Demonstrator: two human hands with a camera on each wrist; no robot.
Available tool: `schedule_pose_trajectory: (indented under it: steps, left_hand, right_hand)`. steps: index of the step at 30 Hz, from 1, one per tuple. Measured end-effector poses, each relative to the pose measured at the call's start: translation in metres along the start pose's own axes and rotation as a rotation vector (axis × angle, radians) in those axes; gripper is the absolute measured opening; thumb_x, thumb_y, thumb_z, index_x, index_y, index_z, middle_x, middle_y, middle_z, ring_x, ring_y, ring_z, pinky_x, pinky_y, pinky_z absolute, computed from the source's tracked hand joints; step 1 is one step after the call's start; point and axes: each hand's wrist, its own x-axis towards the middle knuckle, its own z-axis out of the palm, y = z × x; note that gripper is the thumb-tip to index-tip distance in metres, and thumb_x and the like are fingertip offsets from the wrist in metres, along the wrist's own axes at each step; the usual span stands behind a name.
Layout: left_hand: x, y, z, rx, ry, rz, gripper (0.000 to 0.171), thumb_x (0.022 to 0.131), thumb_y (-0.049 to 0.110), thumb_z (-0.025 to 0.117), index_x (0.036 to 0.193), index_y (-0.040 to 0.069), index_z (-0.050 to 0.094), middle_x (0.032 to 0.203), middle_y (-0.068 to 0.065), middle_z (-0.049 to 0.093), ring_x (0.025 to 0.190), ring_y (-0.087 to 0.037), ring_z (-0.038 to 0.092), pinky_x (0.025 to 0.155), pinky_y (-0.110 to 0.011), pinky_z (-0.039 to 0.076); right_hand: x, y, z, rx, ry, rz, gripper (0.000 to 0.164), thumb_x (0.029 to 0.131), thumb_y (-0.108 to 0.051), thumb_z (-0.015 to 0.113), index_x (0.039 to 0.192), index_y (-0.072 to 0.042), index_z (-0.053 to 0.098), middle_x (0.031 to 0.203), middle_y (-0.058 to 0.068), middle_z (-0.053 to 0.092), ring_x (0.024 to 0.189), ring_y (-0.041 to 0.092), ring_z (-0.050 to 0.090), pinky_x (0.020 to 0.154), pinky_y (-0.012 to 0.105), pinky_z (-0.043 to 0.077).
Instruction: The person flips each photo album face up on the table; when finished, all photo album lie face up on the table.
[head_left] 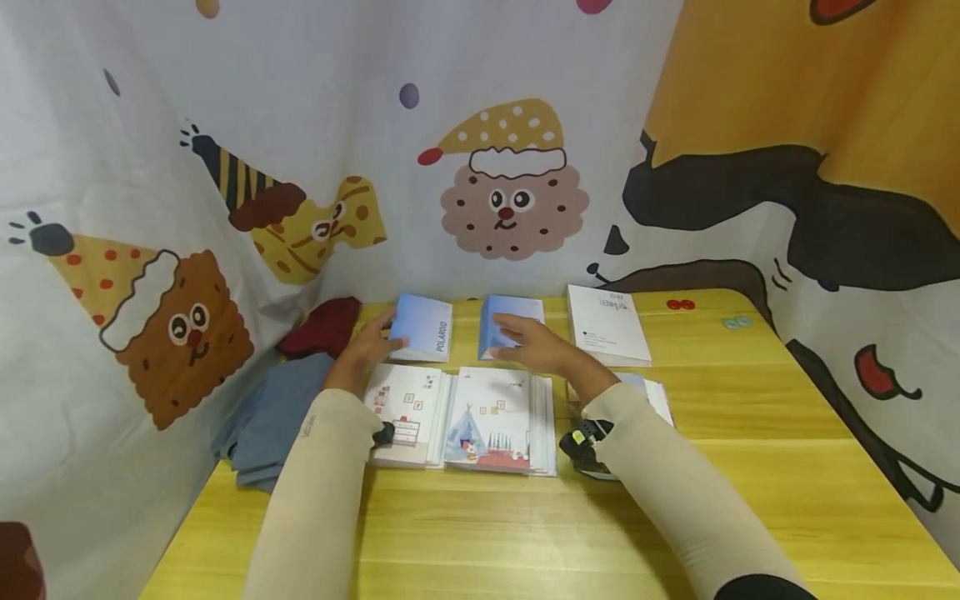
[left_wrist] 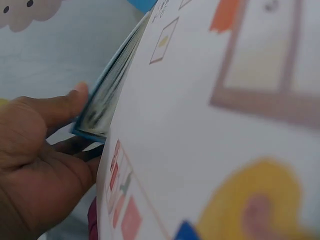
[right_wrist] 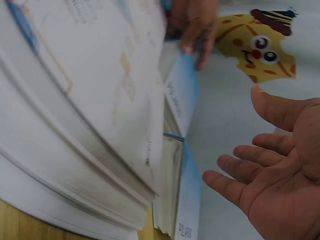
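Observation:
In the head view my left hand (head_left: 367,343) is at the left blue album (head_left: 422,329) marked POLAROID. The left wrist view has its thumb against the cover and its fingers by the spine edge of that album (left_wrist: 102,105), pinching it. Over a second blue album (head_left: 491,321) hovers my right hand (head_left: 536,343). Its fingers are spread and apart from the album in the right wrist view. Two white illustrated albums, one with a dresser picture (head_left: 405,417) and one with a tent picture (head_left: 491,421), lie side by side in front.
A white book (head_left: 609,329) lies at the back right. Another album (head_left: 656,398) is partly hidden under my right forearm. Grey-blue cloth (head_left: 273,417) and a dark red cloth (head_left: 322,327) lie on the left. Red buttons (head_left: 680,305) and light blue buttons (head_left: 737,322) are on the wooden table (head_left: 480,533).

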Motion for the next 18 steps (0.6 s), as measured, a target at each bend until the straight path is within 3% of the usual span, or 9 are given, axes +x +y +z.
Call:
schedule_pose_trajectory:
  steps: [5, 11, 16, 18]
  left_hand:
    - [0.003, -0.003, 0.004, 0.018, -0.025, -0.025, 0.086, 0.108, 0.017, 0.07, 0.177, 0.015, 0.017, 0.18, -0.022, 0.029, 0.168, -0.046, 0.023, 0.138, -0.062, 0.018]
    - [0.002, 0.001, 0.004, 0.023, -0.023, -0.022, 0.089, 0.108, 0.018, 0.07, 0.177, 0.014, 0.014, 0.18, -0.023, 0.027, 0.168, -0.047, 0.023, 0.137, -0.062, 0.019]
    - [-0.006, 0.008, 0.005, -0.005, -0.036, -0.069, 0.092, 0.109, 0.025, 0.07, 0.178, 0.019, 0.009, 0.183, -0.021, 0.018, 0.169, -0.047, 0.018, 0.137, -0.064, 0.018]
    - [-0.012, 0.012, 0.005, 0.027, -0.037, -0.05, 0.093, 0.109, 0.027, 0.07, 0.178, 0.017, 0.008, 0.183, -0.022, 0.016, 0.169, -0.049, 0.017, 0.137, -0.065, 0.018]
  right_hand:
    - [-0.011, 0.005, -0.008, 0.023, 0.025, 0.0, 0.079, 0.108, -0.021, 0.071, 0.172, -0.001, 0.029, 0.181, 0.017, 0.027, 0.167, 0.041, 0.031, 0.135, 0.054, 0.031]
    - [-0.024, 0.01, -0.012, 0.02, 0.05, 0.0, 0.076, 0.109, -0.024, 0.07, 0.171, -0.002, 0.031, 0.181, 0.017, 0.028, 0.166, 0.04, 0.033, 0.133, 0.057, 0.033]
    - [-0.042, 0.008, -0.016, 0.017, 0.058, 0.008, 0.077, 0.11, -0.028, 0.068, 0.173, -0.007, 0.029, 0.182, 0.016, 0.024, 0.168, 0.039, 0.028, 0.132, 0.061, 0.034]
    - [-0.05, 0.008, -0.019, 0.011, 0.07, 0.012, 0.077, 0.11, -0.029, 0.068, 0.174, -0.008, 0.028, 0.183, 0.016, 0.023, 0.169, 0.039, 0.027, 0.132, 0.061, 0.033]
